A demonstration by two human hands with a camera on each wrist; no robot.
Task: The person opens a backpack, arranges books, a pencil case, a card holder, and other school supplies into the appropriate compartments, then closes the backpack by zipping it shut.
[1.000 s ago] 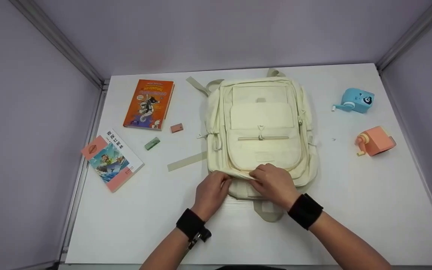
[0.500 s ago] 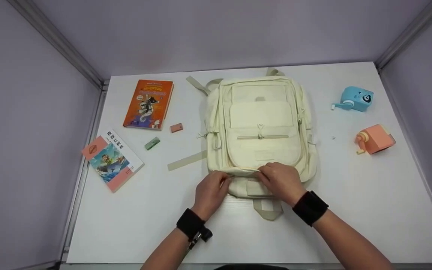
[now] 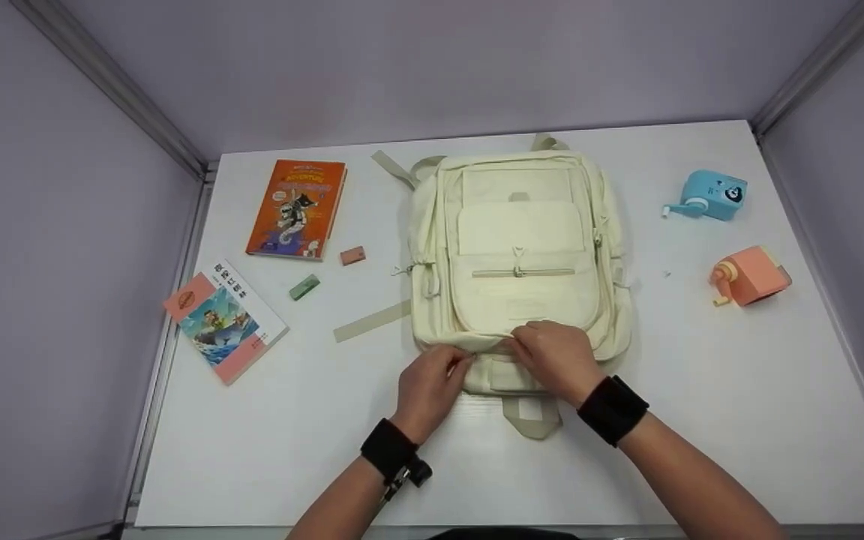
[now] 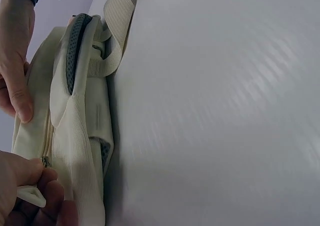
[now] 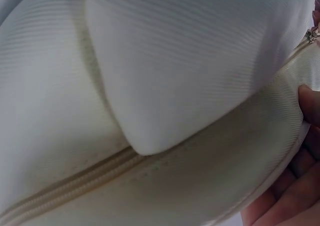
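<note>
A cream backpack point(image 3: 526, 229) lies front side up on the white table. At its near edge my left hand point(image 3: 430, 390) pinches a zipper pull; the metal zipper slider point(image 4: 46, 161) shows at the fingertips in the left wrist view, with a pale tab point(image 4: 32, 196) below them. A little to the right, my right hand point(image 3: 561, 360) grips the folded fabric edge just above the zipper. Its thumb presses on the cloth in both wrist views. A stretch of zipper track point(image 5: 75, 186) runs along the bag's side in the right wrist view.
Left of the bag lie an orange book point(image 3: 297, 210), a pink-and-white book point(image 3: 226, 322), a pink eraser point(image 3: 352, 256) and a green eraser point(image 3: 304, 287). To its right stand blue point(image 3: 713, 195) and coral point(image 3: 751, 276) crank pencil sharpeners. A strap point(image 3: 372, 321) sticks out leftward.
My left hand has moved slightly right along the near edge with the zipper pull. My right hand shifted its grip rightward on the fabric edge, then came back a little left.
</note>
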